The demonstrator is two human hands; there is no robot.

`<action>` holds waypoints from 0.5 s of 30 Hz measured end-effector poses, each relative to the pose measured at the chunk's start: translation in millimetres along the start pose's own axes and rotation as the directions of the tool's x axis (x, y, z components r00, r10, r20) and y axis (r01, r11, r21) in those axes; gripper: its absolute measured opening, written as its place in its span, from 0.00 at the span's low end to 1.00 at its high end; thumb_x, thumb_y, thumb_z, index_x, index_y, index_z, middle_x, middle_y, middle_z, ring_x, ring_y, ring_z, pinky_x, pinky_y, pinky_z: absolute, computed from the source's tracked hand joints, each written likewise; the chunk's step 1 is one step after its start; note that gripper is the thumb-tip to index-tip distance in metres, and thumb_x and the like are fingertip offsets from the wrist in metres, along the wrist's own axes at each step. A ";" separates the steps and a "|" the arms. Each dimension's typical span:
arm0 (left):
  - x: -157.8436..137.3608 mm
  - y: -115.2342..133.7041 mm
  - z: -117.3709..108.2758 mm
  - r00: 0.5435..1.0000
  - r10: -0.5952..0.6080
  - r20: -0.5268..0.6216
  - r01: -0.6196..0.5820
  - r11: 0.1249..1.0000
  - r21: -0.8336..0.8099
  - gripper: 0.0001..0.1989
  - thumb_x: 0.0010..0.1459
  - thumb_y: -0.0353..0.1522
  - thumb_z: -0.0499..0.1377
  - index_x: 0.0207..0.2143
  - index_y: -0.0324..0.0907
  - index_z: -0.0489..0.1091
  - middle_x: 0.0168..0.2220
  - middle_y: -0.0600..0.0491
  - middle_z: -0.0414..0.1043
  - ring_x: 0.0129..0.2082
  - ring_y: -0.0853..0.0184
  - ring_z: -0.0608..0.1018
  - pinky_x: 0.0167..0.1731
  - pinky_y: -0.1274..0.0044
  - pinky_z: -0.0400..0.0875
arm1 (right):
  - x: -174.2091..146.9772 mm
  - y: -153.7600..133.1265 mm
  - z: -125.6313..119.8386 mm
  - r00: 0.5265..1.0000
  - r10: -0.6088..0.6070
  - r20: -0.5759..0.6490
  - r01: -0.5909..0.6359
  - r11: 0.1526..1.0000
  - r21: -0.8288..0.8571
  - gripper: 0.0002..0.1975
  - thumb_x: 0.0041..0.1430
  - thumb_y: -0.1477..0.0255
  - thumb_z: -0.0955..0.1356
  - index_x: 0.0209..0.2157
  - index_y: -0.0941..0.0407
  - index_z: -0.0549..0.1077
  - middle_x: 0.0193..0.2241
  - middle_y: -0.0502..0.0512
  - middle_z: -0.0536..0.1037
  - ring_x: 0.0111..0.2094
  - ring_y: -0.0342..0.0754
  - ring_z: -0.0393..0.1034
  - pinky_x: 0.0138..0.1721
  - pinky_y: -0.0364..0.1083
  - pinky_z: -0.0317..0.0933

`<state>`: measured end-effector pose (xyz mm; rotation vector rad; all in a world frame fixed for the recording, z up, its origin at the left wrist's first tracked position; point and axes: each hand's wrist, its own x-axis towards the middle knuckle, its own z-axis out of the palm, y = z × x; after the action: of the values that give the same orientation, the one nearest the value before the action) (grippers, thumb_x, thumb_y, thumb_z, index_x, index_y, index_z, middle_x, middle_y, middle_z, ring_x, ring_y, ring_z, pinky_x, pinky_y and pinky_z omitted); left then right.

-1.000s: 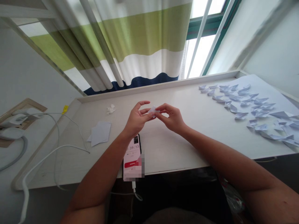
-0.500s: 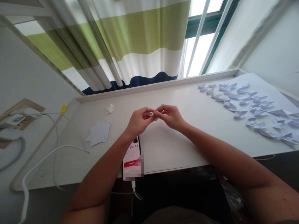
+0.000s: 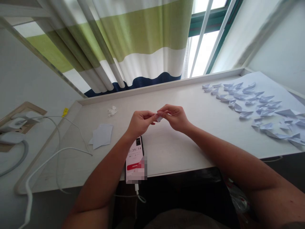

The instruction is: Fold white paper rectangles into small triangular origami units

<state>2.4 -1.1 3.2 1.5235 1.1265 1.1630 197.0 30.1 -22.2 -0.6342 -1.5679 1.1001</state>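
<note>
A small folded piece of white paper (image 3: 159, 119) is pinched between my two hands above the middle of the white desk. My left hand (image 3: 141, 122) grips its left side with thumb and fingertips. On its other side, the thumb and fingers of my right hand (image 3: 175, 117) close on it too. Most of the paper is hidden by the fingers, so its shape cannot be made out. Several folded white paper boats (image 3: 240, 95) lie in loose rows at the right. Left of my hands rests a small stack of white paper sheets (image 3: 102, 136).
A phone (image 3: 134, 160) with a plugged-in cable lies at the desk's front edge, under my left forearm. Crumpled white paper (image 3: 112, 111) sits at the back left. White cables (image 3: 58, 152) run from the wall socket across the desk's left side. A raised rim (image 3: 143, 89) borders the back.
My fingers have shifted on the paper; more of it now shows below the right thumb. The left fingers have closed together more. The view has moved slightly.
</note>
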 end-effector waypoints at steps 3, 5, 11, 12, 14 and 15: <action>1.1 0.6 0.1 0.998 -0.055 -0.011 0.055 0.997 -0.055 0.23 0.48 0.49 0.80 0.34 0.40 0.86 0.33 0.46 0.87 0.33 0.59 0.87 0.32 0.72 0.83 | 1.8 -0.5 -0.4 0.998 0.060 0.015 -0.061 0.994 0.095 0.22 0.60 0.48 0.79 0.33 0.53 0.82 0.31 0.54 0.86 0.34 0.52 0.81 0.41 0.55 0.79; 1.1 1.7 -2.0 0.996 -0.086 -0.025 0.085 0.995 -0.058 0.22 0.47 0.48 0.80 0.34 0.39 0.86 0.33 0.45 0.87 0.33 0.59 0.87 0.33 0.71 0.83 | 4.9 0.3 -3.9 0.995 0.102 -0.013 -0.100 0.987 0.127 0.23 0.59 0.46 0.79 0.33 0.53 0.83 0.31 0.54 0.85 0.35 0.51 0.81 0.43 0.54 0.78; 0.7 4.4 -8.3 0.991 -0.130 -0.012 0.129 0.990 -0.061 0.23 0.50 0.49 0.79 0.36 0.38 0.86 0.32 0.45 0.87 0.33 0.58 0.89 0.35 0.70 0.84 | 10.3 3.3 -9.9 0.987 0.149 -0.067 -0.140 0.983 0.121 0.25 0.57 0.45 0.79 0.37 0.54 0.84 0.33 0.55 0.86 0.38 0.51 0.80 0.45 0.52 0.77; 0.7 3.9 -8.2 0.992 -0.126 -0.004 0.126 0.990 -0.058 0.23 0.50 0.49 0.79 0.36 0.39 0.86 0.33 0.44 0.87 0.34 0.57 0.89 0.35 0.70 0.84 | 9.4 3.1 -8.8 0.989 0.145 -0.032 -0.141 0.985 0.103 0.24 0.56 0.46 0.79 0.36 0.54 0.84 0.34 0.55 0.86 0.38 0.51 0.80 0.44 0.52 0.76; 0.6 1.9 -7.3 0.994 -0.110 0.017 0.111 0.993 -0.046 0.23 0.51 0.49 0.78 0.35 0.39 0.86 0.33 0.44 0.87 0.34 0.57 0.89 0.35 0.70 0.84 | 6.7 2.0 -6.1 0.989 0.146 0.027 -0.147 0.986 0.075 0.21 0.56 0.50 0.80 0.35 0.55 0.84 0.33 0.55 0.86 0.36 0.51 0.80 0.42 0.52 0.76; 0.5 0.8 -6.5 0.995 -0.098 0.029 0.099 0.994 -0.040 0.22 0.51 0.49 0.78 0.35 0.40 0.86 0.33 0.44 0.87 0.34 0.58 0.89 0.35 0.70 0.84 | 5.2 1.1 -4.9 0.988 0.147 0.040 -0.150 0.987 0.066 0.19 0.57 0.52 0.80 0.34 0.55 0.83 0.32 0.55 0.86 0.35 0.51 0.80 0.41 0.52 0.76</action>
<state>-3.8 0.1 5.2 1.4320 1.1402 1.0899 199.9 36.5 -20.8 -0.6978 -1.5247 1.2767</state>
